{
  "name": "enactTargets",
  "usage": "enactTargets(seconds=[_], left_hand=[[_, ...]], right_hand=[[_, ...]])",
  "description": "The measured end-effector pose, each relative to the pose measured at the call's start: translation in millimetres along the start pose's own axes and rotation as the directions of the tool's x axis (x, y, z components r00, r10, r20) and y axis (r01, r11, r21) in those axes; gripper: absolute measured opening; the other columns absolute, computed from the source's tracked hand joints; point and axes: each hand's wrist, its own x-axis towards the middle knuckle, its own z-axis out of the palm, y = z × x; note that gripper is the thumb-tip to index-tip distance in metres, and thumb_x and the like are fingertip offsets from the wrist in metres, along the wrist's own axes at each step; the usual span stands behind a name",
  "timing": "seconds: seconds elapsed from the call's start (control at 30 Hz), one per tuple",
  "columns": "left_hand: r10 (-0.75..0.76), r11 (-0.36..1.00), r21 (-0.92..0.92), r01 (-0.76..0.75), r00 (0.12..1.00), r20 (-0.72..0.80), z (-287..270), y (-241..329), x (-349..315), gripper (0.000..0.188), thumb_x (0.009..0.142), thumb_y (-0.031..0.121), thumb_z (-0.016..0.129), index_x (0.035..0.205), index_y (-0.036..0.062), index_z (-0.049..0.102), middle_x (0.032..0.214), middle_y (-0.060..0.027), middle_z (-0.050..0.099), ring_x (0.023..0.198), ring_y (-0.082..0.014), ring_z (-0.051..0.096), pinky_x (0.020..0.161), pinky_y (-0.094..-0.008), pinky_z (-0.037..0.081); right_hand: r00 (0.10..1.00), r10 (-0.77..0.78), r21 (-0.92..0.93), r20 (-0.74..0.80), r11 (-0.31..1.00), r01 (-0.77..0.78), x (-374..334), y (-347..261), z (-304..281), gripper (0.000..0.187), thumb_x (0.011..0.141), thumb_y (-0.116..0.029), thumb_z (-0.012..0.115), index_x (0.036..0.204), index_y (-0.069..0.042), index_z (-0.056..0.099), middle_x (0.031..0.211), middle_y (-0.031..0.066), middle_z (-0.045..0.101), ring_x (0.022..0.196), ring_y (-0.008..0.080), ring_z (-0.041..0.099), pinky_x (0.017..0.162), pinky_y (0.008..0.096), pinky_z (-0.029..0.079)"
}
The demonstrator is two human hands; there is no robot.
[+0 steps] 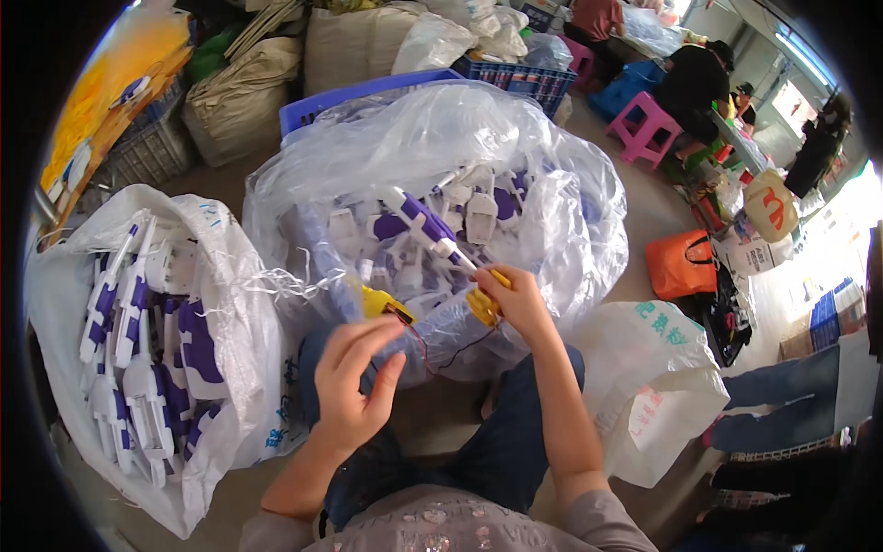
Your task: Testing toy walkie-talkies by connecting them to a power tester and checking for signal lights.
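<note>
My right hand (518, 302) is closed around a yellow piece (481, 307) and the thin white end of a long white-and-purple plastic part (425, 221), which slants up to the left over the open bag. My left hand (357, 373) has its fingers stretched out and its thumb apart. Just beyond those fingertips is a yellow block (379, 300) with a dark end; whether they touch it I cannot tell. Thin red and dark wires (440, 366) hang between the two yellow pieces. Under both hands, a large clear plastic bag (575, 239) holds several white and purple parts (480, 213).
At the left, a white woven sack (235, 262) holds more white-and-purple parts. A second white sack (635, 359) stands by my right knee. Behind the clear bag are a blue crate rim (308, 112) and stuffed sacks (354, 46). People sit near a pink stool (647, 124).
</note>
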Motion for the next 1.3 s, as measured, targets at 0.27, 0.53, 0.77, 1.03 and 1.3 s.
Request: enactTargets(seconds=[0.27, 0.53, 0.77, 1.03, 1.3], left_hand=[[0.067, 0.921, 0.320, -0.223, 0.899, 0.434, 22.4, -17.9, 27.0, 0.070, 0.060, 0.020, 0.079, 0.123, 0.0129, 0.049, 0.114, -0.0084, 0.055, 0.109, -0.0307, 0.051, 0.096, -0.0453, 0.035], [-0.424, -0.146, -0.633, 0.760, 0.530, 0.734, 35.4, -42.3, 11.3, 0.063, 0.086, 0.061, 0.042, 0.117, 0.0072, 0.049, 0.093, -0.0107, 0.061, 0.082, -0.0251, 0.063, 0.068, -0.0405, 0.054], [-0.527, -0.259, -0.641, 0.722, 0.451, 0.721, 44.6, -41.4, 6.1, 0.059, 0.091, 0.056, 0.036, 0.115, 0.0056, 0.055, 0.098, -0.0052, 0.062, 0.088, -0.0170, 0.061, 0.079, -0.0305, 0.049], [-0.563, -0.111, -0.615, 0.781, 0.461, 0.686, 46.5, -36.9, 4.4, 0.048, 0.092, 0.044, 0.043, 0.111, 0.0019, 0.055, 0.090, -0.0078, 0.062, 0.080, -0.0148, 0.061, 0.072, -0.0261, 0.049], [-0.643, -0.139, -0.689, 0.711, 0.464, 0.609, 60.6, -46.0, -6.0, 0.044, 0.090, 0.043, 0.046, 0.104, 0.0028, 0.057, 0.087, -0.0075, 0.061, 0.078, -0.0156, 0.061, 0.071, -0.0269, 0.049]], right_hand=[[0.925, -0.340, -0.354, 0.172, 0.854, 0.380, -67.1, -72.9, -24.5, 0.018, 0.084, -0.014, 0.061, 0.090, 0.003, 0.062, 0.076, 0.0142, 0.062, 0.067, 0.0220, 0.059, 0.064, 0.0292, 0.046], [0.941, -0.284, 0.460, -0.185, 0.821, 0.339, -72.2, -61.8, 1.8, 0.033, 0.097, -0.028, 0.040, 0.083, -0.001, 0.052, 0.080, 0.0089, 0.059, 0.067, 0.0132, 0.056, 0.063, 0.0247, 0.045], [0.937, -0.325, -0.211, 0.126, 0.914, 0.345, -87.4, -63.7, 37.4, 0.028, 0.094, -0.027, 0.047, 0.080, -0.004, 0.051, 0.069, 0.0099, 0.057, 0.058, 0.0202, 0.057, 0.056, 0.0317, 0.045], [0.862, -0.461, -0.515, 0.209, 0.698, 0.498, -88.6, -60.3, 51.3, 0.018, 0.087, -0.022, 0.055, 0.079, -0.006, 0.051, 0.059, 0.0124, 0.056, 0.052, 0.0308, 0.056, 0.048, 0.0395, 0.043], [0.806, -0.586, -0.609, 0.081, 0.611, 0.506, -86.3, -51.3, 66.1, 0.019, 0.084, -0.019, 0.057, 0.073, -0.007, 0.049, 0.054, 0.0091, 0.052, 0.048, 0.0272, 0.054, 0.044, 0.0377, 0.040]])
